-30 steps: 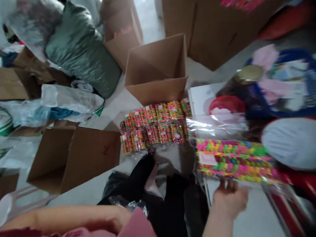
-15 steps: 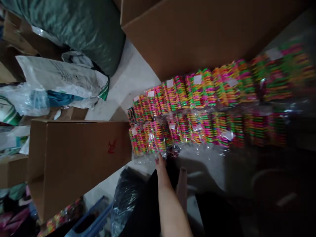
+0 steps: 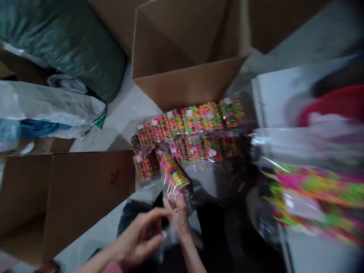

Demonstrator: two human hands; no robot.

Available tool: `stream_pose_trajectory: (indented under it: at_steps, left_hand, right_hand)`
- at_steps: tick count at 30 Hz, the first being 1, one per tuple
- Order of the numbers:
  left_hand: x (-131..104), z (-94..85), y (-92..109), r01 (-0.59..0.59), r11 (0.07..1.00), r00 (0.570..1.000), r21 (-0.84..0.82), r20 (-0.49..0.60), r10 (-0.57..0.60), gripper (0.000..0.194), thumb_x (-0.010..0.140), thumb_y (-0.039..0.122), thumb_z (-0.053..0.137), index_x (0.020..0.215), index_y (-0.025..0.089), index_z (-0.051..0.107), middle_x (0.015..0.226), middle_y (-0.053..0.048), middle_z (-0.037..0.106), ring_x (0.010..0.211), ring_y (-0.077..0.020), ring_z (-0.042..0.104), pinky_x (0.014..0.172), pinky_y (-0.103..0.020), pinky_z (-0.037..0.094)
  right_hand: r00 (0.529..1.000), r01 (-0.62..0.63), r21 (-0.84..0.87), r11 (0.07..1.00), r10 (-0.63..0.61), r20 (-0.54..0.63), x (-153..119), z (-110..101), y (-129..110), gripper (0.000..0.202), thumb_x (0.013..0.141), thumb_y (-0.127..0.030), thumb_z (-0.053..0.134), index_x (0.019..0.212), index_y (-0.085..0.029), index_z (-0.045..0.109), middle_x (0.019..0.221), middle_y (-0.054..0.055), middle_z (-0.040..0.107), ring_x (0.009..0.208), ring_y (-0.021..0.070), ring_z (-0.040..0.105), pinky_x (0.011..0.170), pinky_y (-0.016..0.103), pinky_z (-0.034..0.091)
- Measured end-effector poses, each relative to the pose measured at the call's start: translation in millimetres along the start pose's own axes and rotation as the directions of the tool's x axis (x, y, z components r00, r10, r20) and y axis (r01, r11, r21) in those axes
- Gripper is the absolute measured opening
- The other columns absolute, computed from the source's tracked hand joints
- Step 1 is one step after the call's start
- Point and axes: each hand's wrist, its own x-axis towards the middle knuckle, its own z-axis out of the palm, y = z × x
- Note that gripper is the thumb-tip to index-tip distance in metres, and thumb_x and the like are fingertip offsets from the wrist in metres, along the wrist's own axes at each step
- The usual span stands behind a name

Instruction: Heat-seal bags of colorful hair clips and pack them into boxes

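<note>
My right hand (image 3: 178, 212) is closed around the gathered end of a clear plastic bag (image 3: 174, 174) packed with neon pink, yellow, orange and green pieces, whose kind I cannot make out. The bag is tilted, over the near row of similar bags. Just left of that hand is my left hand (image 3: 139, 237), slightly blurred, thumb and fingers apart. Its fingertips reach across to the right hand, and a smear of clear plastic shows beside the thumb. Two rows of bagged neon packs (image 3: 192, 119) with white labels lie on the floor beyond.
Tall open cartons stand at the left (image 3: 91, 189) and behind the rows (image 3: 187, 85). A bulging dark green sack (image 3: 71, 49) and white woven sack (image 3: 51, 102) lie at upper left. On the right, another bag of neon pieces (image 3: 318, 193) rests on a white surface (image 3: 284, 91).
The right hand has taken one bag from the near row and raised it, leaving a gap. My left hand has come into view. The camera has shifted, showing the white surface at right.
</note>
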Motion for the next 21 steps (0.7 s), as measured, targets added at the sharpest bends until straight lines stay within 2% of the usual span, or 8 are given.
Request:
stream_pose_trajectory:
  at_steps: [2,3,5,8,12,16,19,21]
  left_hand:
    - [8.6,-0.3,30.4,-0.180,0.957,0.976,0.229,0.165,0.145,0.057,0.085,0.015,0.047,0.139,0.022,0.029,0.078,0.000,0.061,0.061,-0.0119,0.056,0.055,-0.021,0.043]
    - [16.2,3.6,46.9,-0.316,0.879,0.933,0.357,0.287,0.219,0.063,0.083,0.012,0.048,0.141,0.024,0.027,0.080,-0.001,0.062,0.061,-0.0126,0.057,0.055,-0.022,0.042]
    - [33.5,19.8,84.5,-0.583,0.648,0.792,0.490,0.521,0.319,0.064,0.079,0.010,0.051,0.138,0.026,0.032,0.081,-0.003,0.063,0.060,-0.0147,0.059,0.054,-0.024,0.041]
    - [53.2,55.6,151.5,-0.773,0.382,0.631,0.506,0.678,0.377,0.038,0.079,0.015,0.053,0.116,0.020,0.052,0.074,-0.004,0.063,0.061,-0.0181,0.060,0.051,-0.026,0.040]
    - [70.7,100.1,239.7,-0.793,0.187,0.604,0.580,0.706,0.369,0.015,0.082,0.012,0.049,0.091,0.018,0.059,0.075,-0.005,0.063,0.062,-0.0180,0.062,0.051,-0.025,0.039]
    - [111.4,146.8,298.1,-0.773,0.215,0.627,0.596,0.668,0.401,0.013,0.085,0.018,0.048,0.085,0.016,0.061,0.081,-0.005,0.062,0.062,-0.0146,0.060,0.054,-0.022,0.040]
    - [163.0,193.6,316.0,-0.768,0.415,0.641,0.489,0.592,0.488,0.007,0.077,0.018,0.056,0.075,0.015,0.062,0.081,-0.004,0.062,0.069,-0.0139,0.058,0.062,-0.021,0.041]
    - [199.5,226.5,317.8,-0.692,0.601,0.715,0.400,0.495,0.494,0.005,0.070,0.016,0.058,0.073,0.013,0.062,0.072,-0.002,0.061,0.066,-0.0125,0.056,0.062,-0.020,0.040]
  right_hand:
    - [0.996,0.034,-0.050,0.998,-0.038,-0.076,-50.0,-39.4,-26.1,0.025,0.085,-0.030,0.045,0.072,-0.018,0.063,0.068,0.003,0.064,0.064,0.0150,0.059,0.060,0.024,0.045]
    - [0.992,0.044,-0.082,0.996,-0.054,-0.118,-74.0,-57.3,-36.1,0.026,0.087,-0.029,0.042,0.075,-0.018,0.064,0.067,0.003,0.064,0.061,0.0149,0.059,0.056,0.024,0.045]
    - [0.970,0.070,-0.175,0.982,-0.108,-0.217,-117.3,-91.2,-51.2,0.028,0.090,-0.027,0.039,0.082,-0.019,0.064,0.069,0.004,0.066,0.061,0.0156,0.062,0.053,0.023,0.044]
    - [0.895,0.024,-0.317,0.948,-0.162,-0.415,-169.6,-144.1,-66.6,0.027,0.092,-0.027,0.037,0.092,-0.018,0.062,0.076,0.006,0.067,0.065,0.0169,0.065,0.053,0.024,0.045]
    - [0.838,-0.176,-0.403,0.898,-0.078,-0.540,-225.9,-228.5,-76.8,0.022,0.093,-0.034,0.043,0.087,-0.022,0.060,0.067,0.000,0.066,0.057,0.0145,0.063,0.051,0.022,0.044]
    - [0.843,-0.348,-0.589,0.729,-0.033,-0.538,-272.3,-322.8,-57.8,0.015,0.089,-0.032,0.050,0.082,-0.023,0.059,0.068,-0.001,0.066,0.054,0.0155,0.062,0.046,0.024,0.039]
    - [0.797,-0.495,-0.607,0.621,0.048,-0.602,-287.9,-381.7,-19.6,0.021,0.086,-0.020,0.052,0.105,-0.025,0.058,0.082,0.001,0.067,0.072,0.0174,0.065,0.055,0.024,0.042]
    - [0.709,-0.622,-0.525,0.581,0.134,-0.692,-286.1,-407.1,10.6,0.041,0.085,-0.019,0.054,0.125,-0.024,0.048,0.089,0.003,0.066,0.078,0.0186,0.064,0.060,0.025,0.042]
